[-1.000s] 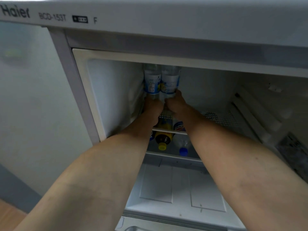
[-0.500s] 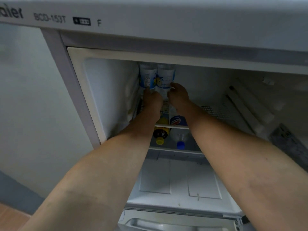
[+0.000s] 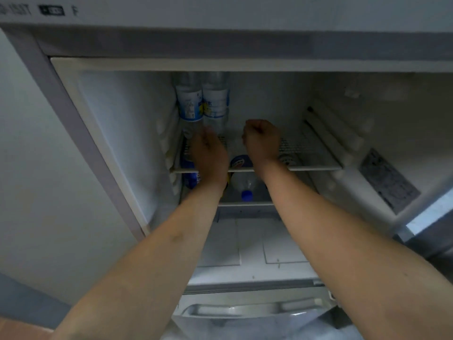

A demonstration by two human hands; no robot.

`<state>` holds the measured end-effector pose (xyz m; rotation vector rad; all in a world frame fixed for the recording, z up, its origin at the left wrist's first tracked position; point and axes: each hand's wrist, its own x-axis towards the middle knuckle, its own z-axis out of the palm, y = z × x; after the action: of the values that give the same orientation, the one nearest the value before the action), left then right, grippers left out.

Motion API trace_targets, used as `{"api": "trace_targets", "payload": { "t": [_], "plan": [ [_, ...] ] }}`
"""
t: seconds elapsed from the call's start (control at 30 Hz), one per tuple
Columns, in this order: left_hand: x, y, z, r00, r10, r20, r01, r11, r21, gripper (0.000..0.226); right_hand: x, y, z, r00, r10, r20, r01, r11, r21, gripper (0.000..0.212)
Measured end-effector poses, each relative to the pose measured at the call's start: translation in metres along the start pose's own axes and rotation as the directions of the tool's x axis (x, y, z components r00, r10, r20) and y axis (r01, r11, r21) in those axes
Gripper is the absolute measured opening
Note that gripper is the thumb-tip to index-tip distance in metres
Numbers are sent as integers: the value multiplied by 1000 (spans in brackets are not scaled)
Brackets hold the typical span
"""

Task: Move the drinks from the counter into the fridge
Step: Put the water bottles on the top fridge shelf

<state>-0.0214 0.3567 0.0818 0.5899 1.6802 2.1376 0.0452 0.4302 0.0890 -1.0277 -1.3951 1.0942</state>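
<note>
Two bare forearms reach from the bottom edge into the open fridge [image 3: 103,133]. Under them lies the white cover [image 3: 250,246] of the lowest compartment, and nearer still a drawer handle [image 3: 245,309].

The left hand [image 3: 208,153] is above the front of the wire shelf [image 3: 306,153]. Its fingers [image 3: 207,134] point forward and lie close together. They are blurred, so I cannot tell if their tips touch the bottle or stop just before it. They do not wrap around anything.

The right hand [image 3: 261,141] is over the same shelf, to the right of the left fingers and apart from them. Its fingers [image 3: 255,125] are curled in to a loose fist and hold nothing.

Below both sets of fingers, under the wire shelf, more drinks lie on their sides: one with a blue cap [image 3: 246,195] toward the camera, and another with a blue label [image 3: 192,177] at the left, partly hidden by the left wrist.

Just beyond the left fingertips two water bottles stand upright at the back left corner of the shelf, side by side and touching: the left bottle [image 3: 189,104] and the right bottle [image 3: 217,101]. Both are clear with white and blue labels. The right fingers are well to the right of them.
</note>
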Motion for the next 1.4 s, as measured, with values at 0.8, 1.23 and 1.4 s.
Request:
{"api": "trace_targets", "payload": {
  "t": [0.8,1.23,1.4],
  "plan": [
    [-430,-121,-56,490,-254,834,30,961,275,29,-453,111,-375,504,486,-714,-464,849,251,32],
    [-458,-246,-131,40,-770,637,-396,573,718,20,-681,180,-436,-148,707,-692,-553,521,650,32],
    [-438,-280,-142,-15,-906,424,-564,358,744,22,-723,181,-425,-275,737,-617,-517,428,741,24]
  ]
}}
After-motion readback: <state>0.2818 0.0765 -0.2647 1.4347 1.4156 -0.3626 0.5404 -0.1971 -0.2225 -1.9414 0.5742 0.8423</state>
